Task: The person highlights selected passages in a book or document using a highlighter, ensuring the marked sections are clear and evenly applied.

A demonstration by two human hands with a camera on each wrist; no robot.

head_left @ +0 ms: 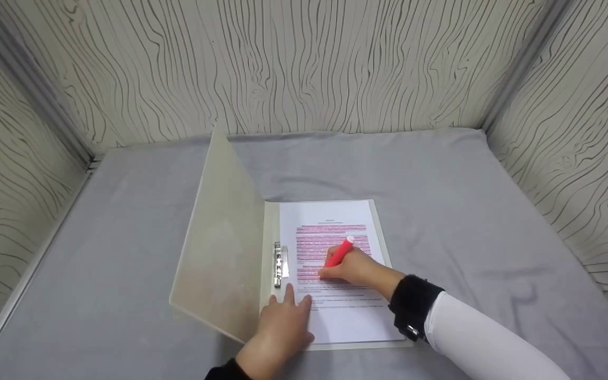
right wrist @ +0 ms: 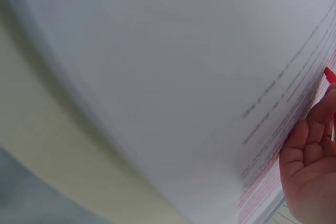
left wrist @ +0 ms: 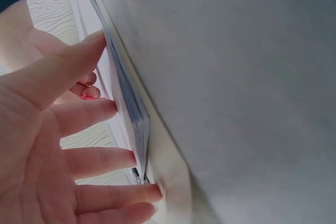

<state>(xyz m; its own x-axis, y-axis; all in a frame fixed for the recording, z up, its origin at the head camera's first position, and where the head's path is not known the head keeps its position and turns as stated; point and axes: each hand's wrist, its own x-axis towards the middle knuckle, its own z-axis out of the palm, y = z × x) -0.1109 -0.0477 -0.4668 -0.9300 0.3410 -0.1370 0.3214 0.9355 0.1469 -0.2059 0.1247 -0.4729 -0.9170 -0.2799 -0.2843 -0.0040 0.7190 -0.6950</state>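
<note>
My right hand (head_left: 354,265) grips a red highlighter (head_left: 340,252) with a pale end, its tip down at the printed lines. In the right wrist view the highlighter's red tip (right wrist: 329,74) meets the text. The page (head_left: 351,324) carries pink-red marking over its upper paragraphs; the lower lines are plain black. It lies on a stack of sheets inside an open cream binder (head_left: 219,248). My left hand (head_left: 285,319) rests with fingers spread on the page's lower left. In the left wrist view its fingertips (left wrist: 107,109) touch the top sheet near the stack's edge.
The binder's cover stands tilted up on the left. A metal clip (head_left: 278,264) sits along the binder's spine side. Grey cloth (head_left: 457,211) covers the table, with wood-grain patterned panels (head_left: 293,63) on the sides and back.
</note>
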